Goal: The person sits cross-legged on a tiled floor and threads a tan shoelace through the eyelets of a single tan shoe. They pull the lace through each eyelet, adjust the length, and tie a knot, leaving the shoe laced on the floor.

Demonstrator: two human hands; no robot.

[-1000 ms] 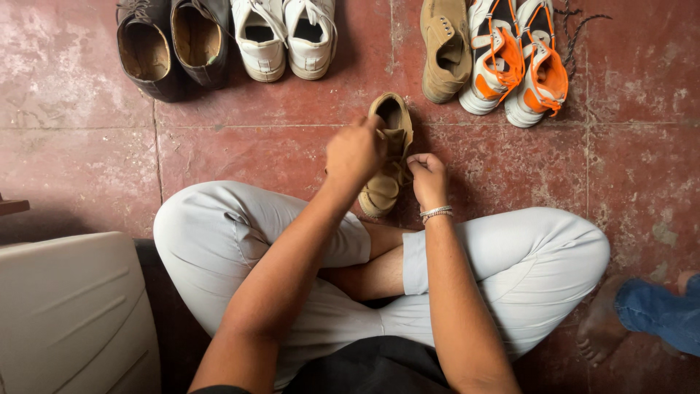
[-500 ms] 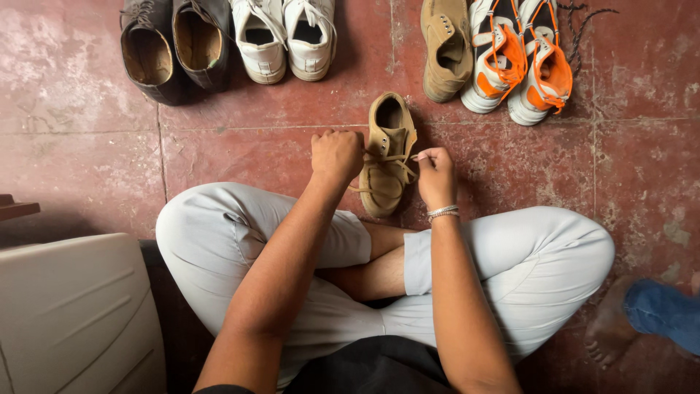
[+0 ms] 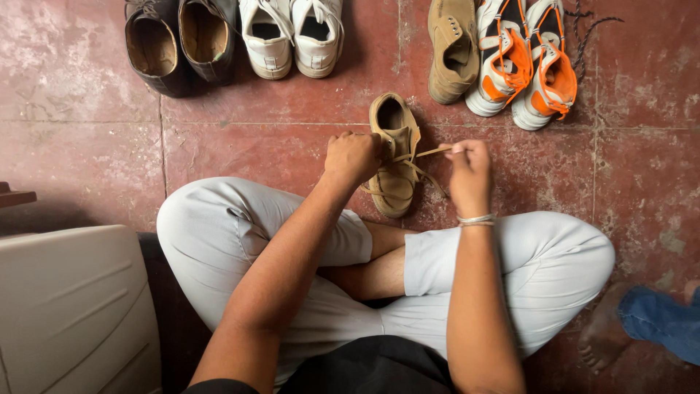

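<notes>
While the tan shoe (image 3: 394,162) is sitting on the red floor (image 3: 255,146) at centre frame, the left hand (image 3: 352,155) is curling closed over its lace beside the tongue, and the right hand (image 3: 469,174) is pinching the lace end (image 3: 432,152), drawing it taut to the right. Lacing appears to be midway; the next move is probably calling for even tension and crossing the ends.

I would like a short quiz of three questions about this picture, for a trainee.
1. True or false: the right hand pulls a lace sideways out of the tan shoe.
2. Which pair stands at the far right of the row? A) white pair B) orange and white pair C) dark brown pair
3. Fill in: the left hand rests on the tan shoe's ____ side.

Key: 1 true; 2 B; 3 left.
</notes>
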